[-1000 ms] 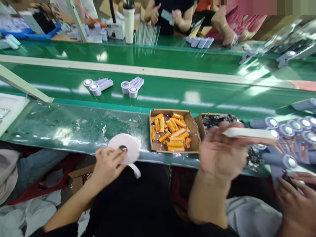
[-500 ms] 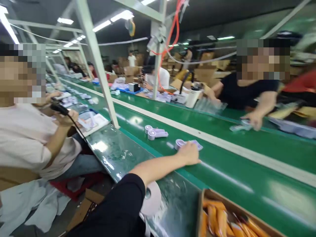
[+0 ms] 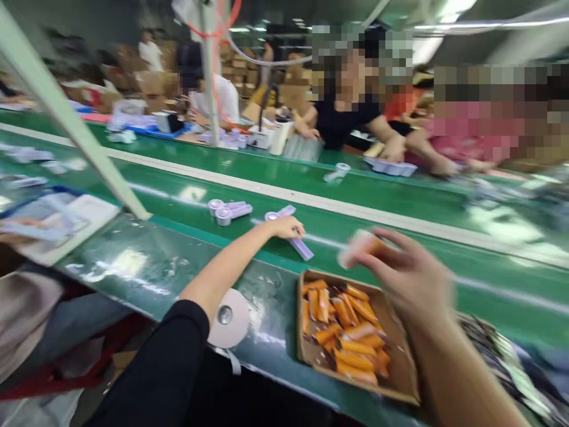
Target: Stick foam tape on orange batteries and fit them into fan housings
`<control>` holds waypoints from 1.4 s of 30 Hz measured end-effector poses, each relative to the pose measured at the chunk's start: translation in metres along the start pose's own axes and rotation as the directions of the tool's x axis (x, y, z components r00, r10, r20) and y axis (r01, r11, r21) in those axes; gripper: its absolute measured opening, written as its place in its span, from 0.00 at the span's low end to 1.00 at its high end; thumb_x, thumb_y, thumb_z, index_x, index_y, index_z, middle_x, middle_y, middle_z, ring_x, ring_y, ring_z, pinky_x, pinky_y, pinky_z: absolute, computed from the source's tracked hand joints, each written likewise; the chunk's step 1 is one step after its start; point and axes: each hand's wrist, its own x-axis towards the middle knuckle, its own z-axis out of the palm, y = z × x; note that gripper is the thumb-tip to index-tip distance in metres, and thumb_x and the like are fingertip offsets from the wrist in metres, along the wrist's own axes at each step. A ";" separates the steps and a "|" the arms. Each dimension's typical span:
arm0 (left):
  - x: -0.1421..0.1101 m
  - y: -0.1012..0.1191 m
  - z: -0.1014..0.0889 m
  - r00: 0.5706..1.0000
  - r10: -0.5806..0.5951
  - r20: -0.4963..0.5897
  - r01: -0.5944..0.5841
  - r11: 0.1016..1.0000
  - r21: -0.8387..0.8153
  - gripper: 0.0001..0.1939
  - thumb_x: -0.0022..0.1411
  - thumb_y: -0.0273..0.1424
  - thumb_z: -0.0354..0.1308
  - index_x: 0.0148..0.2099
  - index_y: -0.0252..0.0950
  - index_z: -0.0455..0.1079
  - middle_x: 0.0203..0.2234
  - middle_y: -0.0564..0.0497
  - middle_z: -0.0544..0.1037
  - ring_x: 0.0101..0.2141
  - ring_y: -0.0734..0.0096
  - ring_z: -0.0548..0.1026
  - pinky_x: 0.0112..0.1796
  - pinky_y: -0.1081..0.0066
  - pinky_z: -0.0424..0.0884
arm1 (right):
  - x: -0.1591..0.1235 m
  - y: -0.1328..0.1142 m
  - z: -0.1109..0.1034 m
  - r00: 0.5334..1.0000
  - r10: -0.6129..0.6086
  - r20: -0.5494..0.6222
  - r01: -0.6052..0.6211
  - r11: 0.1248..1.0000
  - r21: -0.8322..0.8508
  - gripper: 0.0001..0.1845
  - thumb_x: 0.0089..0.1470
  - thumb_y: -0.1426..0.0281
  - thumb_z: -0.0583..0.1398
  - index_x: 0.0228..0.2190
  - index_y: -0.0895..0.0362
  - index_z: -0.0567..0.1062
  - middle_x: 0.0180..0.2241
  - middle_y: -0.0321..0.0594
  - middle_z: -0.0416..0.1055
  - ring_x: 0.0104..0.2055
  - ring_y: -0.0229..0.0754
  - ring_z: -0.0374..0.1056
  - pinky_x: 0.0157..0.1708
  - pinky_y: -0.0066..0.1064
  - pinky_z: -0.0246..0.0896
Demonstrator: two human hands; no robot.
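My left hand [image 3: 288, 227] reaches out over the green conveyor belt [image 3: 400, 201] and is closed on a pair of lilac cylinder parts with round white heads [image 3: 299, 244], one angled toward me. A second such pair [image 3: 227, 211] lies just left of it on the belt. My right hand [image 3: 406, 279] is raised over the cardboard box of orange cells [image 3: 347, 332], blurred, its fingers pinched round a pale piece with an orange end [image 3: 358, 248]. A white tape roll [image 3: 229, 317] lies on the near ledge beside my left arm.
A slanted white frame post [image 3: 71, 118] rises at left. A white tray [image 3: 84, 213] sits by a neighbouring person at far left. Across the belt several people work among trays and boxes. A dark heap of small parts [image 3: 498, 350] lies right of the box.
The view swung back right and down. My left hand dragged the lilac pair along the belt toward me. My right hand came back into view above the orange cell box.
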 end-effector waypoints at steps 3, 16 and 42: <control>0.007 -0.014 0.016 0.991 -0.076 -0.110 0.064 0.992 -0.106 0.18 0.71 0.26 0.50 0.54 0.25 0.79 0.46 0.41 0.84 0.44 0.65 0.79 0.51 0.66 0.74 | 0.016 0.010 -0.003 0.970 0.148 0.191 -0.081 0.944 -0.320 0.26 0.59 0.60 0.71 0.56 0.54 0.76 0.40 0.42 0.85 0.42 0.48 0.83 0.45 0.38 0.76; 0.000 0.031 0.008 0.943 -0.278 -0.182 0.257 0.958 -0.127 0.07 0.72 0.28 0.61 0.45 0.31 0.80 0.44 0.46 0.84 0.46 0.65 0.82 0.51 0.62 0.78 | 0.036 0.062 0.042 0.824 0.225 0.520 0.207 0.735 -0.646 0.09 0.53 0.69 0.62 0.35 0.50 0.82 0.25 0.43 0.79 0.27 0.53 0.77 0.32 0.39 0.67; -0.352 0.112 0.056 0.977 -0.193 -0.087 0.199 0.978 0.064 0.25 0.60 0.40 0.75 0.56 0.37 0.77 0.66 0.39 0.72 0.68 0.39 0.63 0.66 0.45 0.66 | 0.006 -0.024 -0.010 0.813 0.452 0.366 0.044 0.580 -0.813 0.24 0.70 0.56 0.57 0.59 0.54 0.79 0.56 0.54 0.78 0.57 0.55 0.75 0.55 0.42 0.67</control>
